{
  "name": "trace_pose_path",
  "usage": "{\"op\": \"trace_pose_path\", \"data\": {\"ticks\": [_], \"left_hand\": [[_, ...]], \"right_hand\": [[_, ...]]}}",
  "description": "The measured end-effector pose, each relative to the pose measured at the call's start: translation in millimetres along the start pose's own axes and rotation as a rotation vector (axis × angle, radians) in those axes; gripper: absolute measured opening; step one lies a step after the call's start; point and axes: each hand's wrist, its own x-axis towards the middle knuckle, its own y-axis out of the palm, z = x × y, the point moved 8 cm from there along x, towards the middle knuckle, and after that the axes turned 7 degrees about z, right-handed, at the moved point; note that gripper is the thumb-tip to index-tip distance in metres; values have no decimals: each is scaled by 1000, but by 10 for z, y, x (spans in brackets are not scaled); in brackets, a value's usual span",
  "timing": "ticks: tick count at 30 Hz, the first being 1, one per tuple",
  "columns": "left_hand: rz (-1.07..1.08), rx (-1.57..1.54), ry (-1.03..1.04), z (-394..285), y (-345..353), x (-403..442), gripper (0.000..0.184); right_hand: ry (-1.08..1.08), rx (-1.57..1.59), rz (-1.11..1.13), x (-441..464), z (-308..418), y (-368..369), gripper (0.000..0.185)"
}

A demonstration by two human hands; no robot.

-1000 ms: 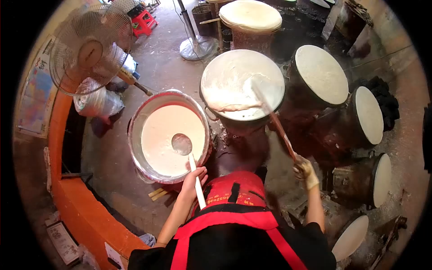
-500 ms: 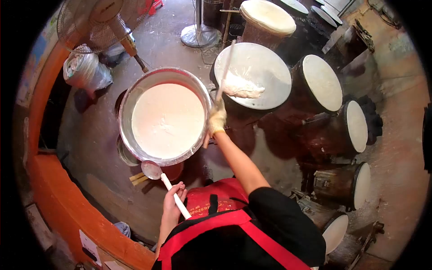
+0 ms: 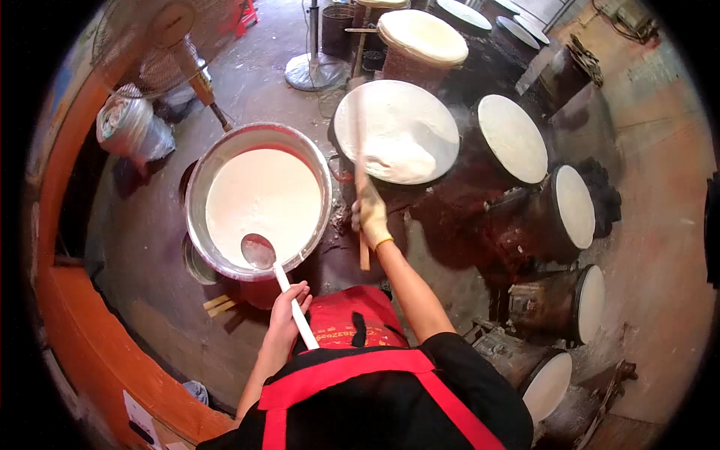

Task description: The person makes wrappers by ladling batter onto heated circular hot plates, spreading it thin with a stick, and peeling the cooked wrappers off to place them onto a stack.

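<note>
My left hand [image 3: 286,309] is closed round the white handle of a ladle [image 3: 258,252], whose bowl sits over the near rim of a large metal pot [image 3: 196,225]. Pale, creamy batter [image 3: 262,187] fills much of that pot. In a cream-coloured work glove, my right hand [image 3: 371,214] grips a long wooden batter spreader [image 3: 361,142], blurred by motion. Its far end reaches over the left side of a round griddle [image 3: 439,124]. A thick patch of wet batter [image 3: 401,161] lies on the griddle's near side, with a thinner white layer around it.
More round griddles on dark stands curve along my right, among them one with a white sheet [image 3: 514,139]. A stack of pale round sheets [image 3: 424,36] stands beyond. A fan [image 3: 172,30], a bagged bundle [image 3: 131,127] and an orange ledge [image 3: 97,322] are on the left.
The batter on the griddle has spread from a narrow lump into a wider patch and thin layer. The spreader has swung leftward over the griddle; the ladle bowl now overlaps the pot's rim.
</note>
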Motion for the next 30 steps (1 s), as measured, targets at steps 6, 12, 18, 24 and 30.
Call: {"op": "trace_pose_path", "data": {"ticks": [6, 12, 18, 24, 30], "left_hand": [[-16, 44, 19, 86, 425, 121, 19], [30, 63, 5, 348, 878, 278, 14], [1, 62, -1, 510, 1441, 356, 10], [69, 36, 40, 689, 1770, 396, 7], [118, 155, 124, 517, 2130, 274, 13]], "right_hand": [[276, -87, -162, -724, 513, -935, 40], [147, 253, -121, -219, 846, -1056, 23], [391, -262, 131, -552, 787, -1675, 31], [267, -325, 80, 266, 1309, -2712, 42], [-53, -600, 100, 646, 1432, -1976, 42]]}}
